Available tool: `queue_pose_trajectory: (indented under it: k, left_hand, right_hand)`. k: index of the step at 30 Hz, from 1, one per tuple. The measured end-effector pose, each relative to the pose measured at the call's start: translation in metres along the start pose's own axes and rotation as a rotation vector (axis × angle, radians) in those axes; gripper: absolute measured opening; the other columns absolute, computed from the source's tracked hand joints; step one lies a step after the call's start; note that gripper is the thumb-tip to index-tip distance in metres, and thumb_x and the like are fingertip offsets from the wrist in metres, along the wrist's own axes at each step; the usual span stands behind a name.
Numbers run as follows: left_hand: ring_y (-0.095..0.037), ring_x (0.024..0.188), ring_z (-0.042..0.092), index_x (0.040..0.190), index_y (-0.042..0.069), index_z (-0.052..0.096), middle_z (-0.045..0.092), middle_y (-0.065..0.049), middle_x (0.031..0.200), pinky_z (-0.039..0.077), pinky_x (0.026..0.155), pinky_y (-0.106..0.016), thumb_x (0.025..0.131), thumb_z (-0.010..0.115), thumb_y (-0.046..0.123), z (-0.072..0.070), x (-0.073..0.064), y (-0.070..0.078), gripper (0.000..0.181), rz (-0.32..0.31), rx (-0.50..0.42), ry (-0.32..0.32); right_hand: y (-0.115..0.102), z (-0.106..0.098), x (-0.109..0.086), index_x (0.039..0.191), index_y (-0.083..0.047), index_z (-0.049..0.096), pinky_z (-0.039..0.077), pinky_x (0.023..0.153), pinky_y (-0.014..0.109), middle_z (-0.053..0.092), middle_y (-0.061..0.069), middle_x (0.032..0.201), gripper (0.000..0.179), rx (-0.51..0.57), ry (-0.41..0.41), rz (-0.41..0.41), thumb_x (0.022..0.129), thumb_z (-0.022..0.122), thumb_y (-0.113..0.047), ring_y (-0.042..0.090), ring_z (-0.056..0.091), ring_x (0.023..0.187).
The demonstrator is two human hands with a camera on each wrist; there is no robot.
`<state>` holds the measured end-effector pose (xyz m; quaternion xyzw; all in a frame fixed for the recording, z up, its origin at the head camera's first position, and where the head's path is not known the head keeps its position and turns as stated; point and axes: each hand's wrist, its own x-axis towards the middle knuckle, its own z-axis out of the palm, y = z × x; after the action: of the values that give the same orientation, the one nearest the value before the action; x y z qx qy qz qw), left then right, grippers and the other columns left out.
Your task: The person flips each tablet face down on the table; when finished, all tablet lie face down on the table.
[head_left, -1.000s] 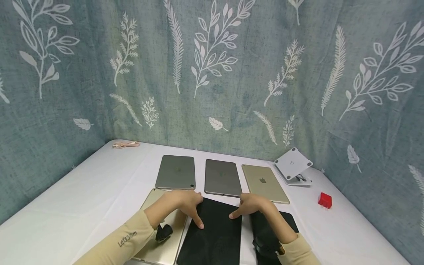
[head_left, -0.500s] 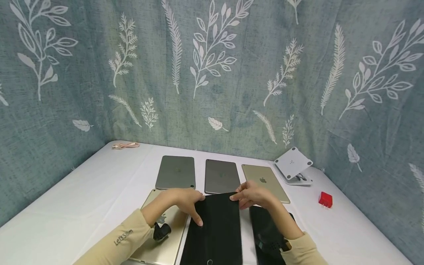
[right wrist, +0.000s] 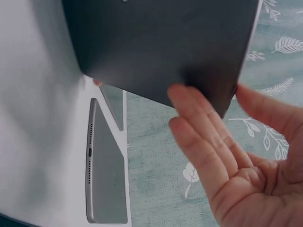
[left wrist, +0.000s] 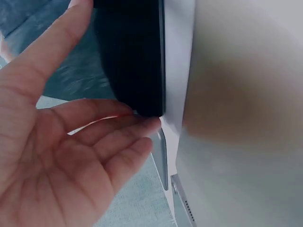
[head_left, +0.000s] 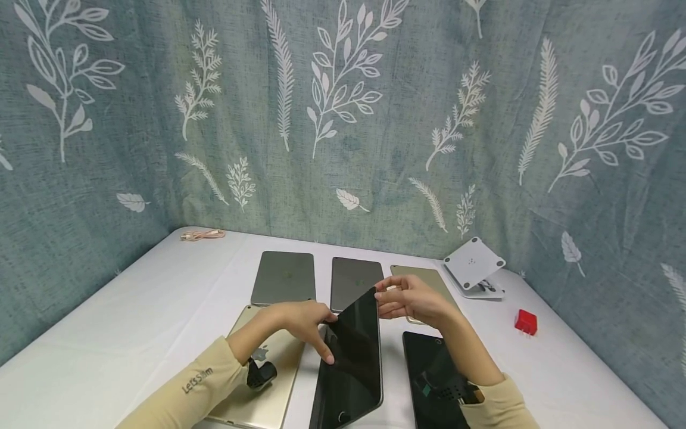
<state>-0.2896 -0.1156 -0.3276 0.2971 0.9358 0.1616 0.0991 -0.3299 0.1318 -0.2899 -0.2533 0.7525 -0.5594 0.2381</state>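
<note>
A black tablet, glossy screen up with a round button at its near end, stands tilted at the table's front middle. Its right side is raised and its left side low. My right hand pinches its far right corner; in the right wrist view, the thumb lies at the edge and the fingers against the dark back. My left hand holds the far left corner, thumb over the screen. In the left wrist view its fingers curl at the tablet's corner.
A gold tablet lies left, a black tablet under my right forearm. Behind lie two grey tablets and another gold tablet. A silver stand, red plug adapter and coiled cable sit farther out.
My right hand has gone from the black tablet's top to its far right corner and lifted it. The tablet has turned from flat to tilted, right side up. My left hand stays nearly in place.
</note>
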Motion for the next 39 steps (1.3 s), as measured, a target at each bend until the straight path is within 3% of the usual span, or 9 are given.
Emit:
queue_pose_trajectory:
  k: [4, 10, 16, 19, 22, 27, 30, 35, 39]
  left_hand:
    - [-0.017, 0.115, 0.062, 0.118, 0.003, 0.066, 0.068, -0.007, 0.12, 0.047, 0.098, -0.025, 0.07, 0.085, 0.036, 0.001, 0.003, 0.0, 0.061, 0.068, -0.035, 0.001]
    - [-0.017, 0.114, 0.061, 0.121, 0.001, 0.064, 0.067, -0.008, 0.122, 0.047, 0.097, -0.024, 0.068, 0.086, 0.036, 0.005, 0.005, 0.002, 0.067, 0.053, -0.05, 0.026]
    - [-0.012, 0.103, 0.063, 0.116, 0.005, 0.067, 0.07, -0.004, 0.113, 0.048, 0.086, -0.02, 0.068, 0.086, 0.037, 0.008, 0.006, 0.007, 0.061, 0.081, -0.085, 0.037]
    - [-0.014, 0.106, 0.065, 0.113, 0.006, 0.068, 0.071, -0.004, 0.113, 0.049, 0.088, -0.02, 0.069, 0.086, 0.036, 0.009, 0.006, 0.008, 0.057, 0.11, -0.105, 0.033]
    - [-0.017, 0.114, 0.062, 0.12, 0.004, 0.065, 0.067, -0.008, 0.122, 0.048, 0.094, -0.022, 0.069, 0.086, 0.034, 0.007, 0.006, 0.008, 0.062, 0.126, -0.136, 0.042]
    - [-0.023, 0.126, 0.055, 0.133, 0.0, 0.055, 0.057, -0.012, 0.136, 0.043, 0.105, -0.026, 0.076, 0.082, 0.025, -0.005, 0.001, 0.006, 0.068, 0.192, -0.327, 0.059]
    - [-0.022, 0.128, 0.053, 0.137, -0.002, 0.049, 0.056, -0.012, 0.138, 0.041, 0.106, -0.025, 0.079, 0.079, 0.02, -0.013, -0.002, 0.005, 0.069, 0.244, -0.435, 0.065]
    - [-0.019, 0.129, 0.052, 0.142, -0.001, 0.042, 0.053, -0.009, 0.141, 0.041, 0.108, -0.029, 0.081, 0.078, 0.02, -0.022, -0.007, 0.002, 0.074, 0.255, -0.484, 0.068]
    - [-0.02, 0.131, 0.05, 0.145, -0.001, 0.037, 0.051, -0.01, 0.143, 0.038, 0.111, -0.034, 0.081, 0.078, 0.017, -0.026, -0.01, -0.002, 0.078, 0.248, -0.536, 0.058]
  right_hand:
    - [-0.002, -0.002, -0.001, 0.131, 0.017, 0.035, 0.058, 0.076, 0.027, 0.069, 0.0, 0.088, 0.054, 0.048, -0.034, -0.022, 0.09, 0.061, -0.006, 0.013, 0.071, 0.081]
    - [-0.003, -0.002, -0.003, 0.131, 0.013, 0.038, 0.057, 0.081, 0.029, 0.067, 0.0, 0.09, 0.059, 0.04, -0.033, -0.032, 0.086, 0.07, -0.008, 0.013, 0.07, 0.084]
    - [-0.003, 0.002, -0.003, 0.125, 0.006, 0.045, 0.054, 0.089, 0.033, 0.064, -0.001, 0.092, 0.052, -0.029, -0.004, -0.064, 0.085, 0.072, -0.013, 0.012, 0.066, 0.088]
    - [-0.002, 0.004, -0.002, 0.124, 0.005, 0.047, 0.053, 0.091, 0.034, 0.063, 0.001, 0.096, 0.05, -0.076, 0.021, -0.08, 0.085, 0.072, -0.016, 0.012, 0.065, 0.092]
    - [-0.002, 0.008, -0.001, 0.126, 0.005, 0.048, 0.05, 0.097, 0.039, 0.062, 0.005, 0.107, 0.051, -0.11, 0.019, -0.098, 0.086, 0.071, -0.019, 0.013, 0.063, 0.098]
    - [0.001, 0.013, 0.003, 0.13, 0.006, 0.048, 0.043, 0.105, 0.048, 0.061, 0.014, 0.123, 0.052, -0.145, -0.016, -0.144, 0.09, 0.067, -0.02, 0.015, 0.061, 0.109]
    - [0.002, 0.015, 0.004, 0.134, 0.006, 0.048, 0.044, 0.104, 0.047, 0.059, 0.019, 0.128, 0.053, -0.184, -0.028, -0.161, 0.092, 0.065, -0.023, 0.02, 0.06, 0.114]
    - [0.003, 0.023, 0.006, 0.137, 0.006, 0.047, 0.048, 0.1, 0.041, 0.055, 0.025, 0.134, 0.058, -0.198, -0.062, -0.178, 0.09, 0.068, -0.022, 0.031, 0.057, 0.122]
    - [0.003, 0.028, 0.008, 0.139, 0.007, 0.044, 0.049, 0.1, 0.04, 0.053, 0.025, 0.136, 0.065, -0.226, -0.054, -0.171, 0.088, 0.071, -0.023, 0.033, 0.057, 0.121]
